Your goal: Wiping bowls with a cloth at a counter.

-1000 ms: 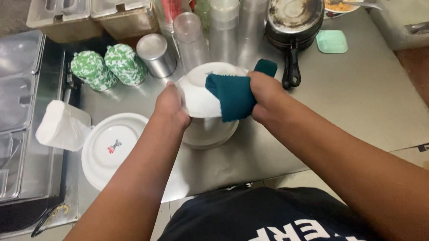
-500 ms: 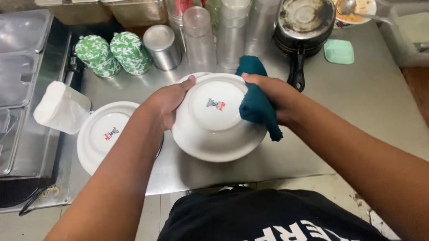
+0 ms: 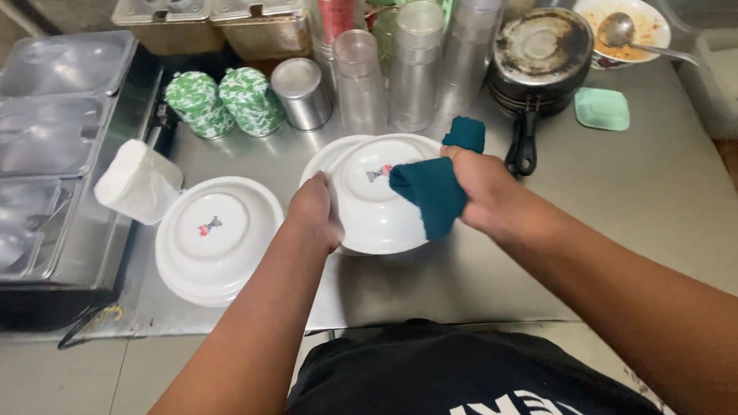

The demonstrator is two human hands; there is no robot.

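Left hand [image 3: 317, 212] grips the rim of an upturned white bowl [image 3: 377, 200] above the counter [image 3: 638, 193]; right hand [image 3: 482, 189] presses a teal cloth [image 3: 431, 192] on it. Likely heavy, slick, breakable: hold by the rim

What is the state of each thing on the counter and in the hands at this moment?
Left hand: grips the rim of the white bowl.
Right hand: presses a teal cloth on the bowl.
White bowl: upside down, held over the counter.
Second bowl: upside down on the counter, untouched.
Clear cups: stacked upside down.
Black pan: bottom up, stacked.
Far bowl: dirty, spoon inside.
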